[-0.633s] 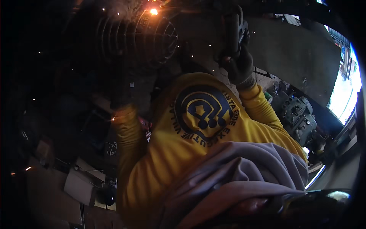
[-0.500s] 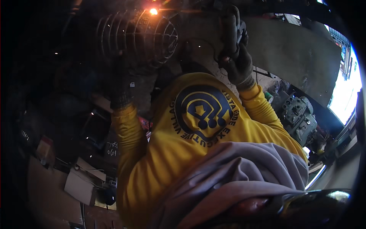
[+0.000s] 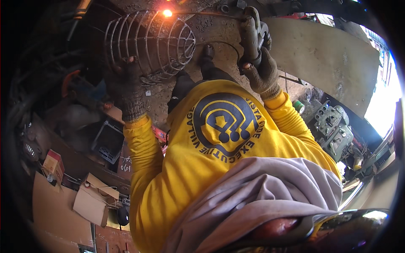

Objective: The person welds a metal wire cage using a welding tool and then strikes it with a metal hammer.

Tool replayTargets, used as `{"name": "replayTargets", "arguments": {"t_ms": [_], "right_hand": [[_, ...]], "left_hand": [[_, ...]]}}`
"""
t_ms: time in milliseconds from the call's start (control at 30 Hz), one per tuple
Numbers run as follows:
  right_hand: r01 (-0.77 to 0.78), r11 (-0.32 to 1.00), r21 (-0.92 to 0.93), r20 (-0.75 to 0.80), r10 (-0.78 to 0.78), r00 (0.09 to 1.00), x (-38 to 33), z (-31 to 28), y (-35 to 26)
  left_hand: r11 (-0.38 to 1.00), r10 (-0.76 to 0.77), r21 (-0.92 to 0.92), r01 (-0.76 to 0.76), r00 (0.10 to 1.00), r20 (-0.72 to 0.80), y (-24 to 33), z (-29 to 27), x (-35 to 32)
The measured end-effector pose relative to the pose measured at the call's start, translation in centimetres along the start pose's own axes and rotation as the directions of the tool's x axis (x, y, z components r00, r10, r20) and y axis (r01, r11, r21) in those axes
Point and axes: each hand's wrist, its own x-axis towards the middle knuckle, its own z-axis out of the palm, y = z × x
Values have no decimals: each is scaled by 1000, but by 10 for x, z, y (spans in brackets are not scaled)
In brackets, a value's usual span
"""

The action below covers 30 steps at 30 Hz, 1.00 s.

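Weld step underway: left hand [image 3: 125, 86] gripping wire cage [image 3: 147, 44]; right hand [image 3: 260, 69] clamped on electrode holder [image 3: 252, 31]; glowing spot [image 3: 167, 13] on cage top. Next tack likely needs steady cage.

Your left hand [image 3: 123, 86]: gloved, gripping the side of the wire cage [image 3: 147, 42]
Your right hand [image 3: 260, 69]: gloved, closed around the welding holder [image 3: 251, 31]
Glow [image 3: 167, 13]: orange spot at the cage's top edge
Your shirt [image 3: 219, 139]: yellow, long sleeves
Cardboard boxes [image 3: 90, 200]: lower left, well apart from your hands
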Motion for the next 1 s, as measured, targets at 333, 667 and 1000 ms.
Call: {"name": "replayTargets", "arguments": {"t_ms": [333, 667, 1000], "right_hand": [[106, 985, -134, -13, -109, 994, -1, 4, -7], [180, 963, -201, -13, -187, 982, 0, 9, -9], [55, 998, -9, -84, -55, 995, -3, 7, 1]], "left_hand": [[897, -155, -428, 113, 986, -65, 33, 18, -4], [957, -100, -277, 88, 994, -31, 33, 15, -6], [770, -154, -618, 158, 986, 60, -11, -15, 3]]}}
